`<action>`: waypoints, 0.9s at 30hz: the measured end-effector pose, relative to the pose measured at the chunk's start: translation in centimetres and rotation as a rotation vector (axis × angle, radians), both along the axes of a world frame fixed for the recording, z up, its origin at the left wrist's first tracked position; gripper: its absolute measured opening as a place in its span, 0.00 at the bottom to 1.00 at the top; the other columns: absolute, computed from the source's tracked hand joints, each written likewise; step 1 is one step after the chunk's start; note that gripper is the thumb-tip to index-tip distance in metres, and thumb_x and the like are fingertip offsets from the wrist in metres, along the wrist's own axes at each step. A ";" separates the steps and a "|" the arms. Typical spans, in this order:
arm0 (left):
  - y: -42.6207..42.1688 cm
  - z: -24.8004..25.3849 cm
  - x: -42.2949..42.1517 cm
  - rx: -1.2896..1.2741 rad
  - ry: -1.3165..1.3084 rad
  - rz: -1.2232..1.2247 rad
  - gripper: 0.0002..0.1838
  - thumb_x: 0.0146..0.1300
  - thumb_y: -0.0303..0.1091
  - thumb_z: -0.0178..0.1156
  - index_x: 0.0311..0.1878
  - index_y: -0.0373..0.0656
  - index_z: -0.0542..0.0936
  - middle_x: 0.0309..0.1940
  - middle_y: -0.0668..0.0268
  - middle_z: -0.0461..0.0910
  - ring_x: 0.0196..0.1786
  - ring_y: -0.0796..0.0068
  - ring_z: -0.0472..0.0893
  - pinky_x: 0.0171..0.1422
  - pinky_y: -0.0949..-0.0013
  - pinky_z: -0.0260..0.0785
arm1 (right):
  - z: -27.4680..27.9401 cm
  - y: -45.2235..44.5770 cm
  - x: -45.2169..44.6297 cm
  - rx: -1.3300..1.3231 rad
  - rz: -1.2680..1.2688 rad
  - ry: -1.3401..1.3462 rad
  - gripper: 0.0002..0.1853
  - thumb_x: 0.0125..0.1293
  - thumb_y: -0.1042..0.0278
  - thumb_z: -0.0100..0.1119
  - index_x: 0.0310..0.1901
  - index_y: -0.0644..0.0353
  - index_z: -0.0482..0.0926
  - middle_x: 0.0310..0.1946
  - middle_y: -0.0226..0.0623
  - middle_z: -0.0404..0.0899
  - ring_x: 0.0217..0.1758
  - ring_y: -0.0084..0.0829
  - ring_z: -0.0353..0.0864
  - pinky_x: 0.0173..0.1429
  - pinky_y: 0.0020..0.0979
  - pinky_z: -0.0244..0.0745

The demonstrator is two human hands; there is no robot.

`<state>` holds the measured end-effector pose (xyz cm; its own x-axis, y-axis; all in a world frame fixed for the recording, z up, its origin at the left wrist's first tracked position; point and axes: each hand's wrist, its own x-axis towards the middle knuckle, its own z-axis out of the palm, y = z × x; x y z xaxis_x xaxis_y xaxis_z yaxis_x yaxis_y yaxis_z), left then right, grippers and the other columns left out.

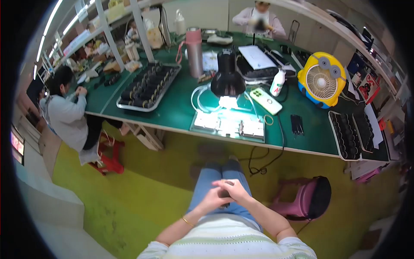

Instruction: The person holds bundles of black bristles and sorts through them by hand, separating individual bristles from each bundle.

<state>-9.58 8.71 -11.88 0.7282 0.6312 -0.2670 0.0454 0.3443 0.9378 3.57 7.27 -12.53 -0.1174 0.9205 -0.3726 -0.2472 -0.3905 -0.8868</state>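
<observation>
In front of my body, above my lap, my left hand (211,198) and my right hand (235,191) come together with bent fingers. Between them is a small dark object (224,193), mostly covered by the fingers, so its kind cannot be told. A gold bracelet circles my left wrist. Ahead, at the table's front edge, a metal fixture (207,121) lies in bright light under a black desk lamp (227,80). My hands are apart from both.
On the green table (172,115) are a tray of dark round parts (146,86), a tumbler (195,56), a phone (265,101), a white bottle (277,83), a yellow fan (323,80) and another tray (345,136). A pink stool (297,200) stands right. Two people work nearby.
</observation>
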 end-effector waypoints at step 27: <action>4.8 -2.4 2.7 -0.514 -0.426 0.323 0.10 0.57 0.25 0.56 0.43 0.37 0.71 0.28 0.65 0.74 0.31 0.75 0.76 0.37 0.72 0.70 | 1.3 6.1 3.2 0.041 0.005 -0.414 0.07 0.58 0.69 0.58 0.33 0.65 0.77 0.22 0.33 0.75 0.17 0.18 0.72 0.19 0.20 0.67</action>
